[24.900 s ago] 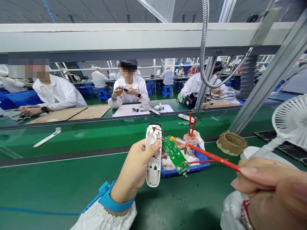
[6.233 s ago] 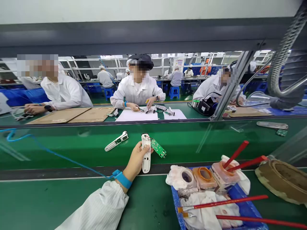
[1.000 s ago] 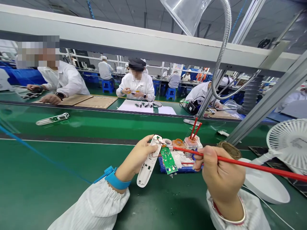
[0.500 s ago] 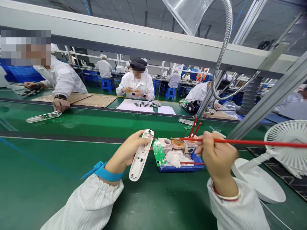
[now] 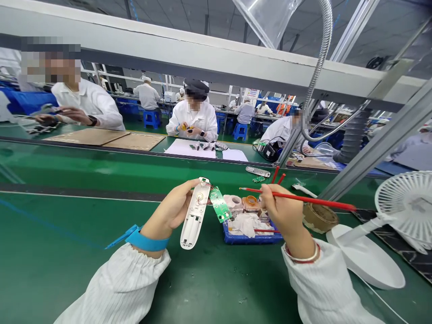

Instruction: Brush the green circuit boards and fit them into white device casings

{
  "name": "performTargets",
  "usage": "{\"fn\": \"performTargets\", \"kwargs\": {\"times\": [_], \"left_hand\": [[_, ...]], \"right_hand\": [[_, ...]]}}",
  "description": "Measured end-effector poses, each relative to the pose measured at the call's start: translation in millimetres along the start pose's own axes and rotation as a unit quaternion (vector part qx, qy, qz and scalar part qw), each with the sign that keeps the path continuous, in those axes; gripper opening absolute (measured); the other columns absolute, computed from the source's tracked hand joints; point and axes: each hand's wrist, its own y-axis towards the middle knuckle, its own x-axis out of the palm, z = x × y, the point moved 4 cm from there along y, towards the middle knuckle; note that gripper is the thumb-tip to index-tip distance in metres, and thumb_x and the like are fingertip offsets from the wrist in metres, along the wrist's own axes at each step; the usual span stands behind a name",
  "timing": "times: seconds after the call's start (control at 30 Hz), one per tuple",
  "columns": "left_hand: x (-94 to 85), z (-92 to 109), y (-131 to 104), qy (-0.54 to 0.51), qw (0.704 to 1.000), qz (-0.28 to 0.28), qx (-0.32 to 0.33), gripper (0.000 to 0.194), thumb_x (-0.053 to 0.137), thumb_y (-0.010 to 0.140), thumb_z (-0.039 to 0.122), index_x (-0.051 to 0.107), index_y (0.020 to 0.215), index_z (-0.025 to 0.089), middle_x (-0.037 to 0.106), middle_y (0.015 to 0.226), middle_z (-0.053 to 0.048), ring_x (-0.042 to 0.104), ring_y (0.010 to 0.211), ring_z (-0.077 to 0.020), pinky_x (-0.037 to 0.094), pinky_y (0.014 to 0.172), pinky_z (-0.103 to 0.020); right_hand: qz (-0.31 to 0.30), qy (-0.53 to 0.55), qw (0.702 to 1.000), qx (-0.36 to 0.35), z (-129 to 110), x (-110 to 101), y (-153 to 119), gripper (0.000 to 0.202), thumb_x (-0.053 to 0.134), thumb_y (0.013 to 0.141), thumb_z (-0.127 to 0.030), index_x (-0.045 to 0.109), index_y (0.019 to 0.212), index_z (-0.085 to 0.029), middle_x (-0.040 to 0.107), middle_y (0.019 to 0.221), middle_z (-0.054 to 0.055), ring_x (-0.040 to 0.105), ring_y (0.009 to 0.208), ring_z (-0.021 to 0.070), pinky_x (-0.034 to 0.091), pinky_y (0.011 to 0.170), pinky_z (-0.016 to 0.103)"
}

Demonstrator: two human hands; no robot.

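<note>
My left hand (image 5: 177, 203) grips a long white plastic housing (image 5: 193, 220) by its side, the hollow inner face turned toward me. Thin wires run from its upper end to a green circuit board (image 5: 220, 205), which hangs beside it over the left edge of a blue tray (image 5: 251, 239). Between the fingers of my right hand (image 5: 283, 207) is a slim red-handled brush (image 5: 303, 198), its tip pointing left above the tray. Inside the tray are a pinkish jar (image 5: 232, 202), an orange-rimmed jar (image 5: 250, 202), crumpled white tissue (image 5: 247, 224) and another red stick.
A white fan (image 5: 369, 265) stands at right beside a brown tape roll (image 5: 320, 218). Beyond the tray, another white housing (image 5: 258, 172) and a small board (image 5: 258, 179) lie on the green belt (image 5: 101, 173). Co-workers sit across it. A metal post (image 5: 351, 157) slants at right.
My right hand has moved left with the brush, its tip now tilted up. The left hand and housing shifted slightly left. A co-worker's hand at left has withdrawn, and the housing there is gone.
</note>
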Motion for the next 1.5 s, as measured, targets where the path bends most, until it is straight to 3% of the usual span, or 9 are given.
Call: {"fn": "performTargets", "kwargs": {"times": [0.1, 0.2, 0.37, 0.47, 0.63, 0.77, 1.2, 1.4, 1.5], "left_hand": [[3.0, -5.5, 0.0, -0.004, 1.0, -0.014, -0.012, 0.017, 0.06, 0.079, 0.027, 0.067, 0.078, 0.013, 0.066, 0.07, -0.005, 0.061, 0.059, -0.0146, 0.053, 0.059, -0.026], [6.9, -11.8, -0.5, -0.003, 0.999, -0.037, -0.017, 0.017, 0.061, 0.078, 0.03, 0.067, 0.08, 0.014, 0.065, 0.073, -0.005, 0.06, 0.06, -0.014, 0.053, 0.062, -0.026], [12.3, -15.6, -2.5, 0.02, 0.997, -0.076, 0.004, 0.02, 0.061, 0.078, 0.034, 0.066, 0.082, 0.015, 0.063, 0.077, -0.005, 0.058, 0.063, -0.0134, 0.05, 0.061, -0.025], [14.0, -14.7, -3.8, 0.04, 0.995, -0.088, 0.025, 0.02, 0.06, 0.08, 0.032, 0.064, 0.083, 0.014, 0.062, 0.077, -0.005, 0.056, 0.064, -0.0127, 0.047, 0.059, -0.024], [14.7, -14.3, -6.4, 0.08, 0.993, -0.073, 0.054, 0.022, 0.06, 0.079, 0.036, 0.062, 0.078, 0.014, 0.055, 0.066, 0.0, 0.047, 0.056, -0.0092, 0.038, 0.05, -0.02], [19.0, -12.9, -11.1, 0.083, 0.992, -0.076, 0.055, 0.022, 0.06, 0.078, 0.037, 0.06, 0.079, 0.015, 0.054, 0.067, 0.001, 0.045, 0.056, -0.0087, 0.036, 0.05, -0.02], [22.3, -9.2, -18.8, 0.099, 0.992, -0.069, 0.039, 0.023, 0.059, 0.081, 0.037, 0.059, 0.093, 0.017, 0.055, 0.073, 0.001, 0.047, 0.059, -0.0092, 0.038, 0.051, -0.02], [23.9, -0.5, -28.0, 0.081, 0.992, -0.084, 0.057, 0.021, 0.057, 0.082, 0.036, 0.059, 0.094, 0.018, 0.055, 0.077, 0.0, 0.047, 0.061, -0.0093, 0.04, 0.053, -0.019], [26.4, 1.0, -33.3, 0.08, 0.991, -0.092, 0.05, 0.02, 0.056, 0.083, 0.037, 0.058, 0.089, 0.017, 0.051, 0.07, 0.002, 0.042, 0.056, -0.0073, 0.037, 0.049, -0.017]], "right_hand": [[0.082, 0.072, 0.994, 0.021, -19.6, -22.4, -4.9, 0.023, 0.044, 0.094, -0.024, 0.057, 0.076, -0.019, 0.053, 0.049, -0.003, 0.053, 0.043, 0.0133, 0.043, 0.045, 0.025], [0.153, 0.175, 0.972, 0.043, -34.0, -30.0, -10.9, 0.017, 0.05, 0.091, -0.022, 0.06, 0.077, -0.019, 0.053, 0.048, -0.004, 0.05, 0.036, 0.0113, 0.042, 0.039, 0.024], [0.082, 0.236, 0.967, 0.049, -38.3, -13.9, -12.5, 0.018, 0.048, 0.092, -0.018, 0.061, 0.079, -0.018, 0.056, 0.051, -0.004, 0.054, 0.041, 0.0114, 0.049, 0.05, 0.027], [0.041, 0.214, 0.975, 0.03, -37.4, -9.8, -11.1, 0.019, 0.046, 0.092, -0.014, 0.061, 0.081, -0.018, 0.055, 0.051, -0.005, 0.053, 0.043, 0.0112, 0.049, 0.052, 0.028], [0.035, 0.174, 0.984, -0.028, -45.8, -18.5, -9.7, 0.022, 0.049, 0.087, -0.008, 0.059, 0.07, -0.018, 0.055, 0.054, -0.003, 0.053, 0.048, 0.0119, 0.049, 0.057, 0.03], [0.053, 0.136, 0.988, -0.047, -50.6, -26.8, -13.0, 0.019, 0.051, 0.086, -0.006, 0.059, 0.074, -0.019, 0.054, 0.055, -0.004, 0.051, 0.047, 0.0108, 0.046, 0.049, 0.026], [0.096, 0.1, 0.99, 0.0, -36.1, -41.6, -20.5, 0.014, 0.054, 0.086, -0.012, 0.062, 0.077, -0.017, 0.057, 0.053, -0.003, 0.054, 0.045, 0.0112, 0.045, 0.043, 0.024], [0.248, 0.136, 0.95, 0.132, -6.4, -54.5, -26.4, 0.023, 0.056, 0.088, -0.027, 0.06, 0.069, -0.015, 0.056, 0.052, -0.002, 0.051, 0.036, 0.0122, 0.039, 0.032, 0.024], [0.266, 0.14, 0.94, 0.161, -5.7, -54.8, -25.2, 0.026, 0.058, 0.087, -0.03, 0.059, 0.067, -0.014, 0.056, 0.054, -0.002, 0.05, 0.035, 0.0116, 0.038, 0.031, 0.023]]}}
